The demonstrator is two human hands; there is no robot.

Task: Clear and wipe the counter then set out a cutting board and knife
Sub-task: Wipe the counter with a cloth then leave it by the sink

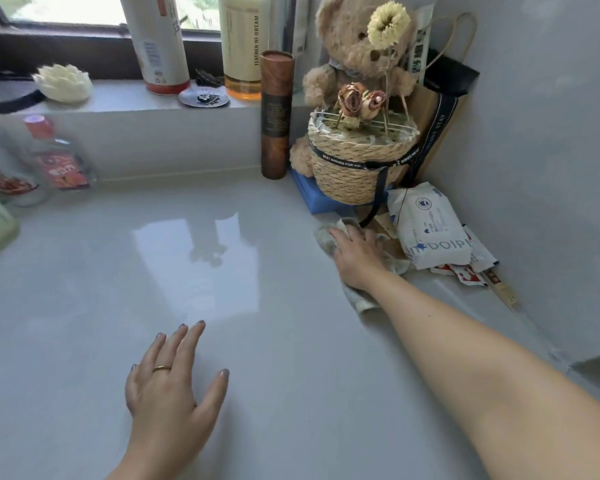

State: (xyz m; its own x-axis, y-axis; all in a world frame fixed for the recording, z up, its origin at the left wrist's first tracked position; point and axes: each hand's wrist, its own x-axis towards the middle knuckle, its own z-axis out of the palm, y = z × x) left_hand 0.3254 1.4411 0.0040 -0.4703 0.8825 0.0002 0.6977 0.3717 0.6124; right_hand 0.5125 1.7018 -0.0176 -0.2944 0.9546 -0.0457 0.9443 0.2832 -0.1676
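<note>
The glossy grey counter (194,258) fills the view. My right hand (355,256) reaches to the far right and presses flat on a pale cloth (359,299), which lies on the counter just in front of the wicker basket. The cloth sticks out beyond my fingertips and behind my wrist. My left hand (174,382) rests palm down on the counter near the front, fingers spread, holding nothing. No cutting board or knife is in view.
A wicker basket (354,168) with dried flowers sits on a blue box, a teddy bear behind it. A wet-wipes pack (430,230) and sachets lie in the right corner. A brown tube (276,116) stands by the sill. Bottles (56,157) stand at the left.
</note>
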